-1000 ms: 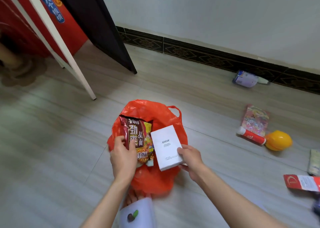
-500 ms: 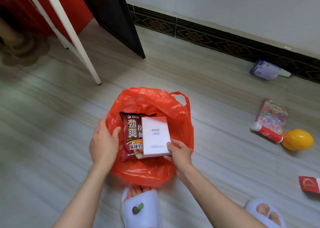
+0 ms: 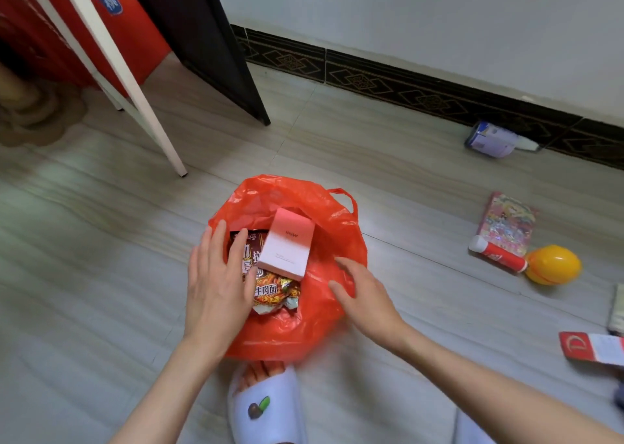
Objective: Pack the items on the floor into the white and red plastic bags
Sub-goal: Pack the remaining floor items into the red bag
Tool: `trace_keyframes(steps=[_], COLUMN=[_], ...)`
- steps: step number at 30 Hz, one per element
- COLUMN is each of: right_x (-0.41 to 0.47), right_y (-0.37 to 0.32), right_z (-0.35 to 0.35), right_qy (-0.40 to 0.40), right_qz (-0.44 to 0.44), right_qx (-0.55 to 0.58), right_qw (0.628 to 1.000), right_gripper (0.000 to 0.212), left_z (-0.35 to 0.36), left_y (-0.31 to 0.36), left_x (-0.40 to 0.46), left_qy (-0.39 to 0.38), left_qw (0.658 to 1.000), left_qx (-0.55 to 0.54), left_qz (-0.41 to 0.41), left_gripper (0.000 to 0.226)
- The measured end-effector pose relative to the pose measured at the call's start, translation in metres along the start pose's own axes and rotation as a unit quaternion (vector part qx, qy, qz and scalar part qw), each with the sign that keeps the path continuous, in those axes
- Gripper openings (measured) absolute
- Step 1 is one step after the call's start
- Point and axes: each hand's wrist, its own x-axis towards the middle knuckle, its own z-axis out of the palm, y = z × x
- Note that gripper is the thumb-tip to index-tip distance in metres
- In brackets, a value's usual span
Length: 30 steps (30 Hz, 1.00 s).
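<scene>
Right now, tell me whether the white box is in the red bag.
In. The white box lies on the noodle packet inside the red bag's open mouth.

Small white rectangular carton point(image 3: 287, 247) — released by right hand point(image 3: 363, 295); now lying loose inside crinkled red plastic bag point(image 3: 304, 325), atop dark instant-noodle packet point(image 3: 270, 285), beyond the fingertips. Right hand — withdrawn to bag's near-right rim, fingers spread. Left hand point(image 3: 216, 285) — flattened, fingers point(image 3: 236, 247) over the packet.

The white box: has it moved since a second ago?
Yes. The white box has left the right hand and now lies deeper inside the red bag, on the noodle packet.
</scene>
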Motion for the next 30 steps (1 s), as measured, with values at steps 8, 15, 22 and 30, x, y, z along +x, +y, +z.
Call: trace_keyframes(steps=[8,15,22,30], right_x=[-0.023,-0.027,-0.006,0.011], right_y=[0.062,0.173,0.251,0.257], right_z=[-0.164,-0.223,-0.234,-0.238], right_qy=[0.056,0.149,0.110,0.066], right_qz=[-0.040,0.116,0.212,0.241], right_qx=[-0.263,-0.244,-0.219,-0.235], right_qw=[0.962,0.951,0.946,0.939], right_gripper=[0.053,0.052,0.068,0.068], left_z=[0.021,0.107,0.208,0.230], left_y=[0.145,0.277,0.327,0.331], left_x=[0.062,0.099,0.072,0.088], left_qy=[-0.076,-0.141,-0.280,-0.229], left_qw=[0.947,0.879,0.872,0.856], left_qx=[0.018,0.072,0.067,0.062], left_qz=[0.311,0.450,0.397,0.460], left_gripper=[0.062,0.067,0.064,0.059])
